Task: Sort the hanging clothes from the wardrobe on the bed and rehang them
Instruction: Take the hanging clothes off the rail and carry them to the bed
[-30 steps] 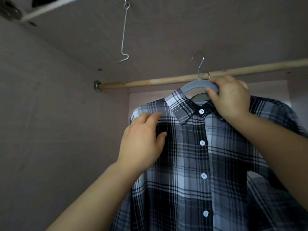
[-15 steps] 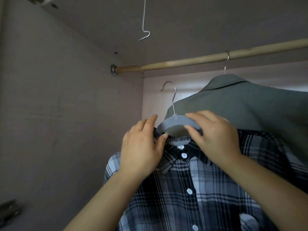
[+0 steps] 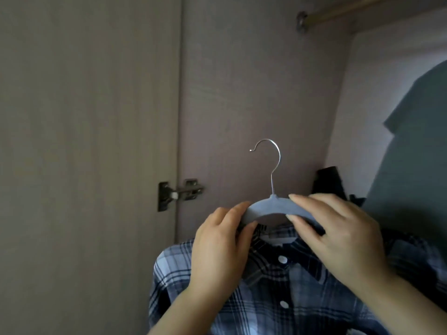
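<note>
From the head camera I see both hands on a pale grey-blue plastic hanger [image 3: 271, 208] with a thin silver wire hook [image 3: 274, 163]. The left hand [image 3: 217, 247] pinches the hanger's left arm, with its fingers curled over the top edge and its thumb tucked underneath, against the collar. The right hand [image 3: 338, 238] pinches the arch just right of the hook stem, forefinger lying along the top and thumb pressing from below. Both grips are closed on the hanger.

A blue, white and black plaid button-up shirt [image 3: 278, 301] hangs from the hanger. It faces me, with its collar just under the arch and round white buttons [image 3: 282, 259] running down the front. It fills the lower middle of my view, in front of the wardrobe opening.

The hook stands upright in open air with its tip curling left, touching nothing. The wooden hanging rail [image 3: 343, 12] sits well above it at the top right, one end seated in a round metal bracket [image 3: 301, 21] on the grey-brown wardrobe side panel [image 3: 254, 93]. To the left is the open wardrobe door [image 3: 84, 141], joined to the panel by a steel hinge [image 3: 180, 193].

At the right edge hangs a dark green garment [image 3: 416, 153]. A black item [image 3: 326, 181] shows between it and the hanger, too dim to identify.
</note>
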{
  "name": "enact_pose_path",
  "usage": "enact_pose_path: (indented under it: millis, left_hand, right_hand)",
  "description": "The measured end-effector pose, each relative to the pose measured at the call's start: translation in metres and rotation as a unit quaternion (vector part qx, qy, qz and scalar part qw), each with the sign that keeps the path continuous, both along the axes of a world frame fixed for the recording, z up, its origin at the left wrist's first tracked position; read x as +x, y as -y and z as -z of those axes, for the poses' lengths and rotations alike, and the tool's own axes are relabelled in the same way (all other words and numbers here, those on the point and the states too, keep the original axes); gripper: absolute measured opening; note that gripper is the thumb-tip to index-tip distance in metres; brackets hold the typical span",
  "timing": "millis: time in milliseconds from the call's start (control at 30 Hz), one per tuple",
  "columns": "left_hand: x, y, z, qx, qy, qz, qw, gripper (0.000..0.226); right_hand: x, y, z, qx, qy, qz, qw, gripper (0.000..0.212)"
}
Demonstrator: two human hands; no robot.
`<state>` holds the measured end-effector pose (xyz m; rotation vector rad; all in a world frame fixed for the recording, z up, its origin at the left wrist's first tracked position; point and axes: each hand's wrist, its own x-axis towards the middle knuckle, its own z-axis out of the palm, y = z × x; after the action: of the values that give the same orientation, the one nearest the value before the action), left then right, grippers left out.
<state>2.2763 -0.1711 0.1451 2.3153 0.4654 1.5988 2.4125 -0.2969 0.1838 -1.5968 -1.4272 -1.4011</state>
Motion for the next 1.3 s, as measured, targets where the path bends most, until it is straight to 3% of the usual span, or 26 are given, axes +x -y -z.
enact_pose_path:
  millis: [300, 667, 1067, 1300]
  left_hand:
    - [-0.164, -0.028, 0.059, -0.023, -0.042, -0.212, 0.976, 0.030]
    - [-0.388, -0.023, 0.084, -0.042, -0.050, -0.437, 0.897, 0.030]
    - [-0.646, -0.033, 0.117, -0.102, 0.047, -0.570, 0.814, 0.029]
    - [-0.756, -0.048, 0.132, -0.110, 0.064, -0.639, 0.759, 0.033]
  right_hand:
    - [-0.116, -0.100, 0.073, -0.048, -0.073, -0.231, 0.969, 0.029]
    - [-0.335, -0.184, 0.122, -0.102, -0.151, -0.479, 0.859, 0.029]
    - [-0.621, -0.243, 0.143, -0.182, -0.144, -0.580, 0.781, 0.032]
    - [-0.749, -0.281, 0.162, -0.236, -0.171, -0.631, 0.719, 0.027]
